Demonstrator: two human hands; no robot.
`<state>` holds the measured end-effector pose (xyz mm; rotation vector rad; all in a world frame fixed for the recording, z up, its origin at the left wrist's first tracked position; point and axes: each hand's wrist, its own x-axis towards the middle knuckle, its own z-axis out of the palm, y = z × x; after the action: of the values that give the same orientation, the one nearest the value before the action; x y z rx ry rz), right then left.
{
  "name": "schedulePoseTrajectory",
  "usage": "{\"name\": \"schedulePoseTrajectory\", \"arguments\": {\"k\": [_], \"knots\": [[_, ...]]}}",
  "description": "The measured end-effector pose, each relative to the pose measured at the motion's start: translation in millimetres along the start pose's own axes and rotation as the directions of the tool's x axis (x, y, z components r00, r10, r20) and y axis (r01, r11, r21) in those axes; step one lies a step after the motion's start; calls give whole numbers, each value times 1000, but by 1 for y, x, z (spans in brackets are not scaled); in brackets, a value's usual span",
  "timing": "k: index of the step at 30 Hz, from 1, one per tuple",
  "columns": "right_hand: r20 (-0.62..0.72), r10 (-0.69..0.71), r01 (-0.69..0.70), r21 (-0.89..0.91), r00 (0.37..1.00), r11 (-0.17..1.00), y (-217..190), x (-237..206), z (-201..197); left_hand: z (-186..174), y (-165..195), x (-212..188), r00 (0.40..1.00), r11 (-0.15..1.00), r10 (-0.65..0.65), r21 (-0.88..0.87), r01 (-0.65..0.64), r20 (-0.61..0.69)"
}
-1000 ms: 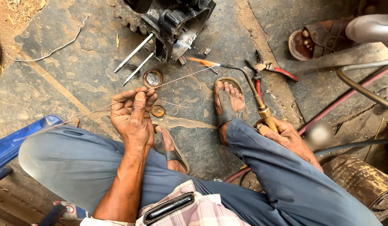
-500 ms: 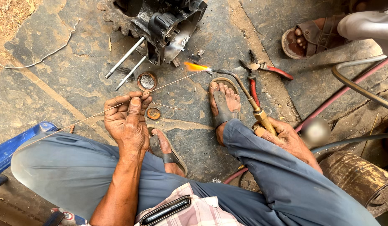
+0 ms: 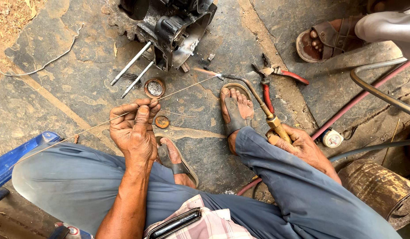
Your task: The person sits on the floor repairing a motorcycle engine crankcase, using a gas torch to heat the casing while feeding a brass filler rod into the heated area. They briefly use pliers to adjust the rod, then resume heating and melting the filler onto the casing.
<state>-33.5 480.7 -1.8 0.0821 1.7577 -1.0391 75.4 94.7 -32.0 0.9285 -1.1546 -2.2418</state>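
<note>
My left hand (image 3: pixel 135 128) pinches the wire (image 3: pixel 187 88); my right hand (image 3: pixel 302 148) grips the torch (image 3: pixel 253 95). I should keep its flame on the wire's far tip.

The ground is a floor (image 3: pixel 81 79) of dark, cracked stone slabs, stained and dusty, lit by bright daylight. In the upper left corner it gives way to a patch of reddish dry dirt (image 3: pixel 14 17) strewn with bits of straw. A blue metal frame (image 3: pixel 19 152) lies at the left edge, and a rusty drum (image 3: pixel 382 188) rests on its side at the lower right.
</note>
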Motion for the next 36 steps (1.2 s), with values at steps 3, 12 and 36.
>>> {"name": "schedulePoseTrajectory", "arguments": {"k": [3,12,36], "knots": [[-12,3,-4,-30,1000,1000,1,1,0,0,1,0,1000,1000,-8,5,8,-4],[-7,33,-34,-15,999,999,-3,-1,0,0,1,0,1000,1000,-25,3,25,-9],[-26,26,-25,22,999,999,-5,-2,3,5,1,1,995,968,90,231,-98,42]]}}
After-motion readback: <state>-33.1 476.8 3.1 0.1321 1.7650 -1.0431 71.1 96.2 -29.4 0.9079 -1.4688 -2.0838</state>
